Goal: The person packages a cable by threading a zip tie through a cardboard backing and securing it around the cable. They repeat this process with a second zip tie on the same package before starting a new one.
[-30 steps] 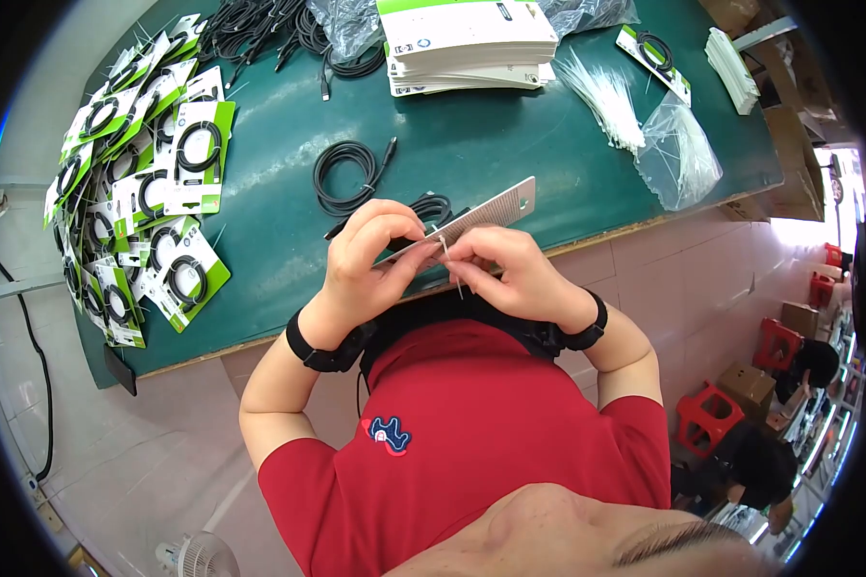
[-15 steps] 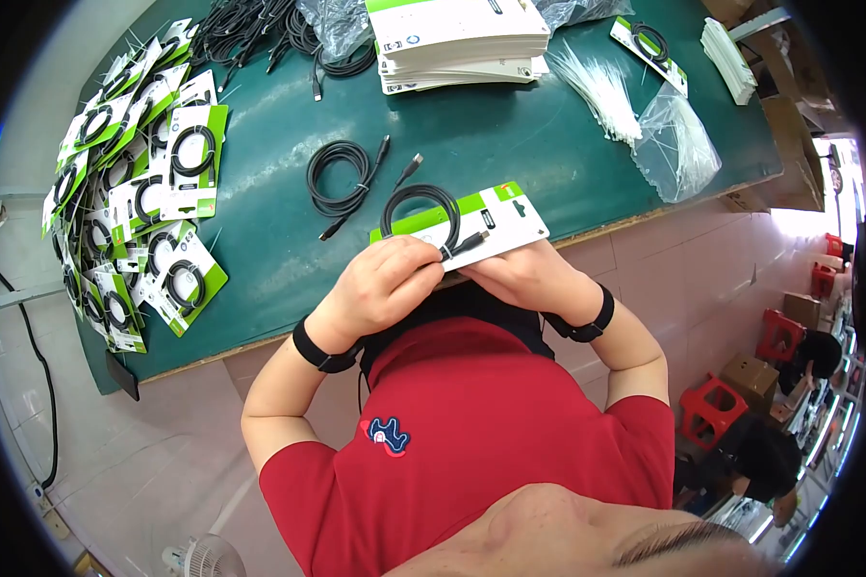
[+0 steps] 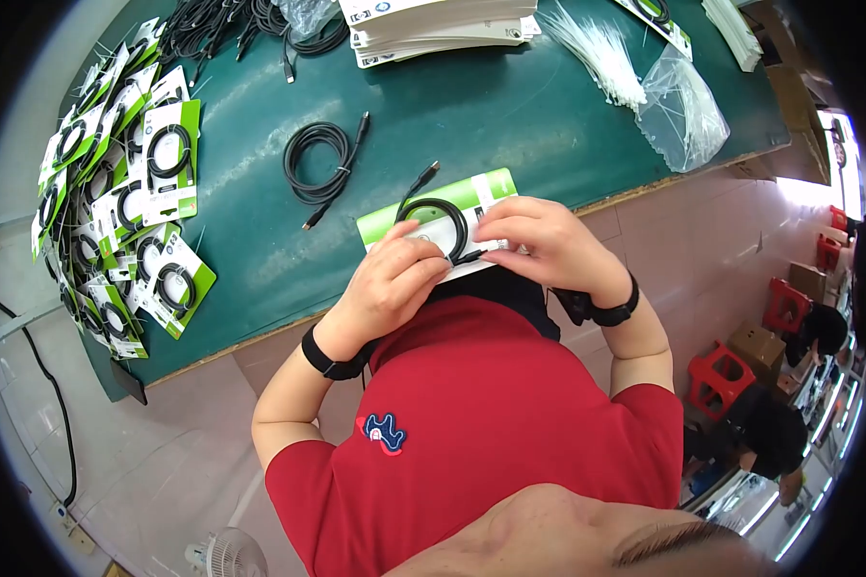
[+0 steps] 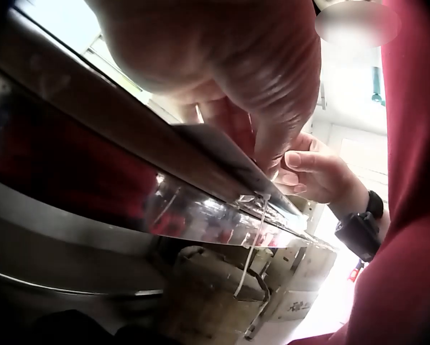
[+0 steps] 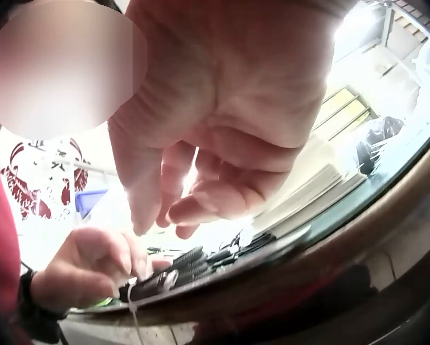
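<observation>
A green-and-white packaging card (image 3: 491,186) lies at the table's front edge, with a coiled black cable (image 3: 460,223) on it. My left hand (image 3: 392,288) pinches the cable at the lower left of the coil, over the card. In the left wrist view, a thin white zip tie (image 4: 251,248) hangs down below the card's edge. My right hand (image 3: 548,245) hovers over the card's right part, thumb and fingertips apart near the cable's plug. Behind the card, another coiled black cable (image 3: 292,173) lies on the green table.
Carded cables (image 3: 168,154) are heaped at the left. A stack of cards (image 3: 443,38) stands at the back, beside loose black cables (image 3: 202,29). White zip ties (image 3: 601,62) and a clear plastic bag (image 3: 683,115) lie at the right. Red stools (image 3: 720,380) stand on the floor.
The card, earlier tilted edge-on in both hands, has turned face up and lowered to the table edge. My right hand has moved from under the card to above it.
</observation>
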### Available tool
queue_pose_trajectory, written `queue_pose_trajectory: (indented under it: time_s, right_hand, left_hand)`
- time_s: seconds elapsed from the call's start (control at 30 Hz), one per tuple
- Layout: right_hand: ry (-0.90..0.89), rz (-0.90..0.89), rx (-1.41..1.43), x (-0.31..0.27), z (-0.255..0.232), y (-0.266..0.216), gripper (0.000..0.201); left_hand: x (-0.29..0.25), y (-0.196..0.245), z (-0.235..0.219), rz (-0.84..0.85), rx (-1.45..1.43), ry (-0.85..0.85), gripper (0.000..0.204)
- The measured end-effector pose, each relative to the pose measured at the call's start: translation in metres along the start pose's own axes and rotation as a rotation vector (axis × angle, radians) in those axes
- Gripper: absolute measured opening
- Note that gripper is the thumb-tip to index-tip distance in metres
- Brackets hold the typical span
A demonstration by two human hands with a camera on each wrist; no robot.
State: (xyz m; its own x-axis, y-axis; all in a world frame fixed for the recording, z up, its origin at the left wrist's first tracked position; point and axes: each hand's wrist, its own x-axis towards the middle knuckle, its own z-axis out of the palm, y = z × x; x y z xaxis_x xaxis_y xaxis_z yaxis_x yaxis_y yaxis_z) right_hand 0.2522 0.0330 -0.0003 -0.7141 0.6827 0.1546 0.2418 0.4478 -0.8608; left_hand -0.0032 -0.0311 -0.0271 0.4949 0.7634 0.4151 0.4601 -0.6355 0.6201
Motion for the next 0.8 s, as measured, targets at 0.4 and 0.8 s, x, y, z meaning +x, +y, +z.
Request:
queue_pose_trajectory:
  time_s: [0.4,0.8]
  right_hand:
    - [-0.026,-0.275,-0.340,0.011,0.022,0.016,0.020]
    - [0.291,-0.014,-0.261,0.027,0.047,0.018,0.029]
  left_hand:
    - [-0.004,-0.008,0.001,-0.127,-0.040,0.025,0.018]
    - [0.019,-0.005,0.006,-0.339,0.119,0.264,0.034]
